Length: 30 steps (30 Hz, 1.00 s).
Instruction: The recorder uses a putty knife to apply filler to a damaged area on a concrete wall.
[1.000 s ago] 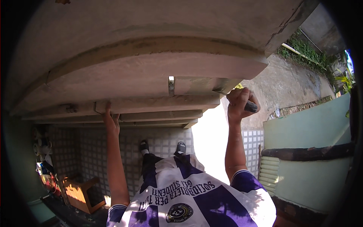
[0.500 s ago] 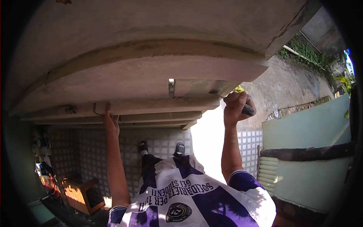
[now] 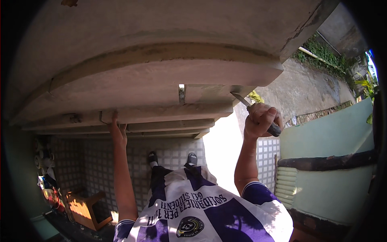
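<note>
Bladed tool (image 3: 241, 99) at right end of the pale ledge (image 3: 173, 110), tip up by its recessed face, contact unclear; more blade shows than half a second ago, as the right hand (image 3: 263, 120) has dropped and shifted outward from the ledge, fingers clamped round the dark handle, forearm raised, elbow bent. Left hand (image 3: 118, 128) unchanged, arm stretched straight up to the ledge's lower edge, left of its middle, can't tell if fingers grip; wooden stool (image 3: 82, 207) below the ledge's left part.
</note>
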### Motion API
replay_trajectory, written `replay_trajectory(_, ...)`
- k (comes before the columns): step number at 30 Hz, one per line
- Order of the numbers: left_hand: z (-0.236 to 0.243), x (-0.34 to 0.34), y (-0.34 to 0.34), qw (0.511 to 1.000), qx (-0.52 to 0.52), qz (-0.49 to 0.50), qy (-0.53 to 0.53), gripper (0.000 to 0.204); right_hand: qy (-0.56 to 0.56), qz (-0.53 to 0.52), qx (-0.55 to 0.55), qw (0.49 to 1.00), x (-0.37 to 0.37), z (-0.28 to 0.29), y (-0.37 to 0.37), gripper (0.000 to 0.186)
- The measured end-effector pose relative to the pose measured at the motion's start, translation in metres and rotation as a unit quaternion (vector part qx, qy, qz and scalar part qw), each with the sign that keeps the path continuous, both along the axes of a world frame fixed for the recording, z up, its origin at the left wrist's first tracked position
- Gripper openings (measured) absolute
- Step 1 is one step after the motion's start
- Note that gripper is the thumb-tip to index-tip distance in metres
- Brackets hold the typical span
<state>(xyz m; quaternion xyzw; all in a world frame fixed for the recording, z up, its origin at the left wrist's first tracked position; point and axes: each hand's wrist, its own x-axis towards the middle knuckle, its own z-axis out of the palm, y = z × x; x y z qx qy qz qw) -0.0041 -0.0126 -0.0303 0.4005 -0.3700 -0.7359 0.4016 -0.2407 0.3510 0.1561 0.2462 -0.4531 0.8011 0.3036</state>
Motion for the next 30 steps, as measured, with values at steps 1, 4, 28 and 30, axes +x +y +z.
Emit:
replay_trajectory(1, -0.001, 0.002, -0.001, 1.000, -0.004, -0.010, 0.007, 0.076, 0.037, 0.006, 0.000, 0.999, -0.001, -0.002, 0.001, 0.030)
replay_trajectory(4, 0.008, 0.000, 0.010, 1.000, -0.001, -0.008, 0.003, 0.076, -0.014, 0.037, -0.016, 0.999, 0.000, 0.012, 0.005, 0.038)
replay_trajectory(28, 0.011, -0.003, 0.016, 1.000, -0.012, 0.019, -0.016, 0.059, 0.034, 0.021, 0.037, 0.999, 0.001, -0.004, 0.001, 0.043)
replay_trajectory(30, 0.011, -0.005, 0.011, 0.999, -0.023, 0.029, -0.013, 0.059, 0.005, 0.022, 0.047, 0.999, -0.004, -0.001, 0.000, 0.042)
